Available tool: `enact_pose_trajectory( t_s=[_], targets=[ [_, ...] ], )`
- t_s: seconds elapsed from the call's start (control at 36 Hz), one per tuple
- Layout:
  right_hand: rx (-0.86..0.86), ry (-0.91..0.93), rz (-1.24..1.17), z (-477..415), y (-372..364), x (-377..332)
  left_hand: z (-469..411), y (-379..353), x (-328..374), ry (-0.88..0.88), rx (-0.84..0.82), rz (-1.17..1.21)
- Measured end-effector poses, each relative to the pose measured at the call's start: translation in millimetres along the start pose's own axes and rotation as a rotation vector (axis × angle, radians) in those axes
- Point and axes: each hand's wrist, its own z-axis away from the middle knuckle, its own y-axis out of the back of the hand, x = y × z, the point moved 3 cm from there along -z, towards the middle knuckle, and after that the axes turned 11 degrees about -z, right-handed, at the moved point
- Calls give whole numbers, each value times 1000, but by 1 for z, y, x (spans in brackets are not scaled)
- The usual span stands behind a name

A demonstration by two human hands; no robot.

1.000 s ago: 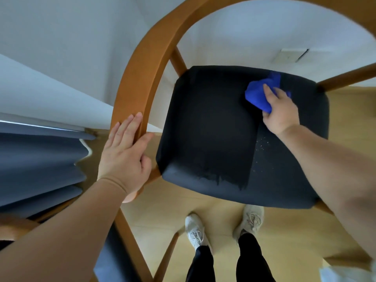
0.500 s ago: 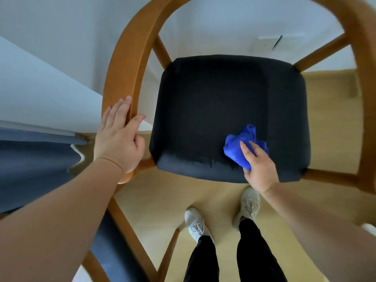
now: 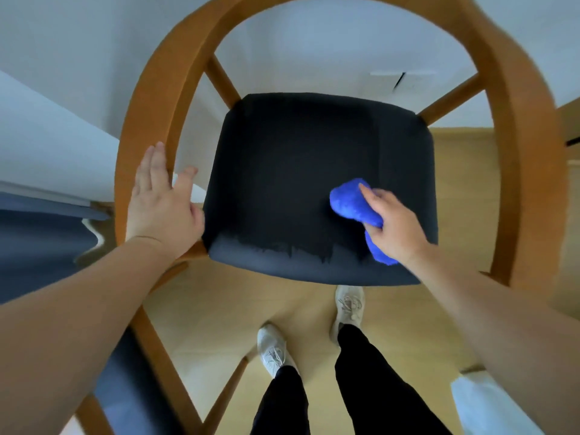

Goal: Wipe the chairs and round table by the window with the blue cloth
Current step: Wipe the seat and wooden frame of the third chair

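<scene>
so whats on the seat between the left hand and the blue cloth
Nothing: in the head view only bare black seat cushion lies between the left hand, resting on the wooden armrest, and the blue cloth in the right hand.

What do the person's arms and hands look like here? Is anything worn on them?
Both arms are bare from the hands up to the picture's edge: no sleeves show. The left hand and the right hand carry no gloves, and no rings, watch or bracelet can be seen. No markings are visible on either forearm.
</scene>
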Motion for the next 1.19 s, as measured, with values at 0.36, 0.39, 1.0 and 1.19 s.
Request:
enact_pose_trajectory(
  t_s=[0.36,0.39,1.0,1.19],
  targets=[
    [50,38,161,-171,101,28,-10,-19,89,-180,-53,330],
    [38,48,187,-181,102,29,-11,-24,96,-183,-67,355],
    [40,-183,333,-127,31,59,26,-70,127,-453,-140,373],
    [73,-199,289,-49,4,51,37,-72,123,-479,-157,366]
  ],
)
